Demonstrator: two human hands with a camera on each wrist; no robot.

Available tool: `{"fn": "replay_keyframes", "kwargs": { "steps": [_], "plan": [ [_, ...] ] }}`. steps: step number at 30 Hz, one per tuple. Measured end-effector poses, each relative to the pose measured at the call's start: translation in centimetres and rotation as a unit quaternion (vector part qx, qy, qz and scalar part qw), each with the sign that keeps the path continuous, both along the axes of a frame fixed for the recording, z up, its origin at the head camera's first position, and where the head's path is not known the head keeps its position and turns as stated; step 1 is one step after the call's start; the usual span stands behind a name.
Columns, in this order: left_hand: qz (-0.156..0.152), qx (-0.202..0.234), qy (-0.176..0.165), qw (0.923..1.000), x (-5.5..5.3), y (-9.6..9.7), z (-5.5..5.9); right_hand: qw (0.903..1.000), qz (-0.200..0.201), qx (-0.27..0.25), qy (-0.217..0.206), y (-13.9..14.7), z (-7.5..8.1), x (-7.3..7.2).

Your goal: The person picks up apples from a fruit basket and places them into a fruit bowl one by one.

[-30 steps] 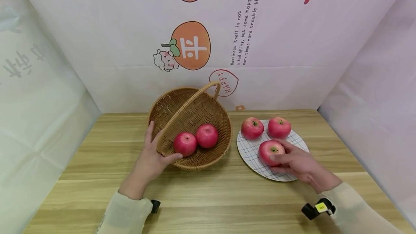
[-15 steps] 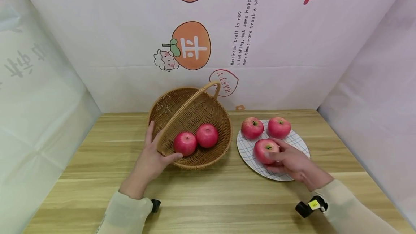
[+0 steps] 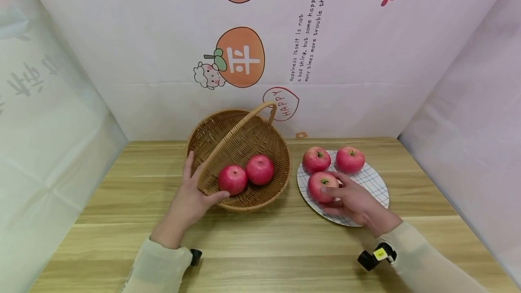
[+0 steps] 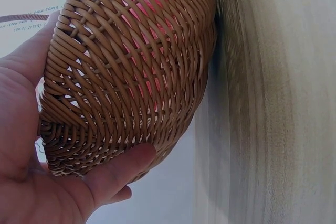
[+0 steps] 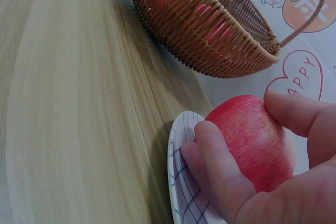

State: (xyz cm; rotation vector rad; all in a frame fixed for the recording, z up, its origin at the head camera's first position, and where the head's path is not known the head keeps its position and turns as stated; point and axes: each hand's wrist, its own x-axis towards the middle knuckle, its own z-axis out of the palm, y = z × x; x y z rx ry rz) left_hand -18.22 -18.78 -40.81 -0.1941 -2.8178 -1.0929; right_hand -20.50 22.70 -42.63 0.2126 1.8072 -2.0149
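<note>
My left hand [image 3: 190,201] grips the near-left rim of a brown wicker basket [image 3: 221,137], close to the foot of its arched handle. In the left wrist view, fingers lie against the basket's woven side [image 4: 121,77]. Two red apples lie in the basket, a left one [image 3: 232,180] and a right one [image 3: 259,170]. Over the round checked plate [image 3: 376,184], my right hand [image 3: 358,205] holds a red apple [image 3: 316,187] between thumb and fingers. From the right wrist, this apple [image 5: 252,140] appears above the plate; whether it touches is hard to tell.
Two more red apples, one left [image 3: 316,159] and one right [image 3: 350,160], sit at the plate's back. A printed white backdrop [image 3: 346,58] rises behind the wooden table [image 3: 260,248]. White sheets [image 3: 460,116] close off both sides.
My right hand has moved left with the apple, from the plate's middle toward its left edge. The left hand and the basket have stayed in place.
</note>
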Motion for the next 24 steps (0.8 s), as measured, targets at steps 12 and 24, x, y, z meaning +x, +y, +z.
{"fn": "replay_keyframes", "kwargs": {
  "steps": [12, 24],
  "plan": [
    [0.003, -0.003, 0.001, 1.0, 0.1, 0.1, 0.1, 0.9997, 0.007, -0.024, -0.001, -0.2, -0.1, 0.1],
    [0.001, 0.007, 0.003, 1.0, 0.0, 0.1, 0.0, 0.9994, 0.034, -0.008, 0.006, 1.2, 1.3, 1.2]
  ]
}}
